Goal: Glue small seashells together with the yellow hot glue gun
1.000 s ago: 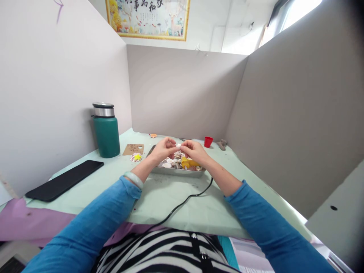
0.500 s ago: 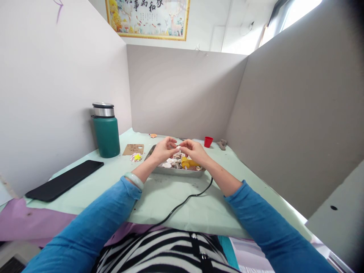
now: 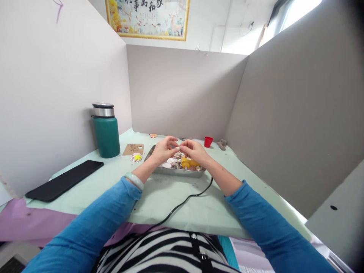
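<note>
Our left hand [image 3: 163, 151] and right hand [image 3: 196, 152] pinch a small white piece [image 3: 178, 148], mostly hidden by our fingertips. Below them, a tray [image 3: 176, 172] holds shells [image 3: 167, 165] and a yellow tool [image 3: 186, 163]. We seem mid-handling; moving the piece calls for light, matched pressure.

A green bottle [image 3: 106, 136] with a silver neck and black-edged lid stands upright at the left of the green table cover [image 3: 170, 197]. In front of it lies a flat black pad [image 3: 66, 180]. A brown card [image 3: 133, 149] with a hole lies to its right. Farther right stands a red cup [image 3: 208, 142]. A gold-framed picture [image 3: 148, 19] hangs beyond the grey partition [image 3: 184, 87].
</note>
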{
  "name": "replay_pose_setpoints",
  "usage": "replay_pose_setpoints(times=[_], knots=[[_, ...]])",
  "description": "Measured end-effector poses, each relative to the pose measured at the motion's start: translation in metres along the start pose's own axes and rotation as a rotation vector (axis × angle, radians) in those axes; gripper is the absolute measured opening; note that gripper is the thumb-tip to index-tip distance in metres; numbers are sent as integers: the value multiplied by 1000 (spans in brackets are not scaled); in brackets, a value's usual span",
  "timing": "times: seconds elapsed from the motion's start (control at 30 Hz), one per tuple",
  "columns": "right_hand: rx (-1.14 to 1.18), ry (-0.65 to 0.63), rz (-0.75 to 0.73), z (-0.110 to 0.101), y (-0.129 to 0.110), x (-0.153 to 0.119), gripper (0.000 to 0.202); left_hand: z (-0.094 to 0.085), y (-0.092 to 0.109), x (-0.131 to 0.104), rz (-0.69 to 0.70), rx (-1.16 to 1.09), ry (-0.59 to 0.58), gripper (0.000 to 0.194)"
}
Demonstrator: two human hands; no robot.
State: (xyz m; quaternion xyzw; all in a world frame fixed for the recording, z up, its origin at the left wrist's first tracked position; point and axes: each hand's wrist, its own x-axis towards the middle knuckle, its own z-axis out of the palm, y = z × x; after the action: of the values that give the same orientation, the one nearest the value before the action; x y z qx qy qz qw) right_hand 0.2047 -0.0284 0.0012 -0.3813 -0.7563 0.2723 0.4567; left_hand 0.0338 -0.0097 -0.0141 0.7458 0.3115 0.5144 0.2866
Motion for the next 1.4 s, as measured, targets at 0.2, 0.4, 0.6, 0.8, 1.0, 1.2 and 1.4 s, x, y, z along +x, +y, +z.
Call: replay_pose_setpoints(times=[0.2, 0.4, 0.6, 0.8, 1.0, 1.2, 1.4], knots=[[54, 21, -58, 1, 3, 1, 21, -1, 2, 1, -155, -163, -6, 43], [45, 11, -76, 1, 4, 1, 21, -5, 3, 1, -259, -302, -41, 40], [-36, 29, -74, 3, 1, -2, 19, -5, 3, 1, -243, -318, -13, 39], [-128, 106, -133, 3, 7, 0, 19, -4, -1, 2, -219, -252, 8, 40], [-264, 136, -198, 4, 4, -1, 17, -2, 2, 1, -188, -94, -23, 32], [-234, 125, -148, 5, 2, -2, 18, -3, 3, 0, -181, -54, -28, 36], [-92, 99, -73, 5, 1, -1, 21, -3, -2, 2, -170, -83, -40, 34]])
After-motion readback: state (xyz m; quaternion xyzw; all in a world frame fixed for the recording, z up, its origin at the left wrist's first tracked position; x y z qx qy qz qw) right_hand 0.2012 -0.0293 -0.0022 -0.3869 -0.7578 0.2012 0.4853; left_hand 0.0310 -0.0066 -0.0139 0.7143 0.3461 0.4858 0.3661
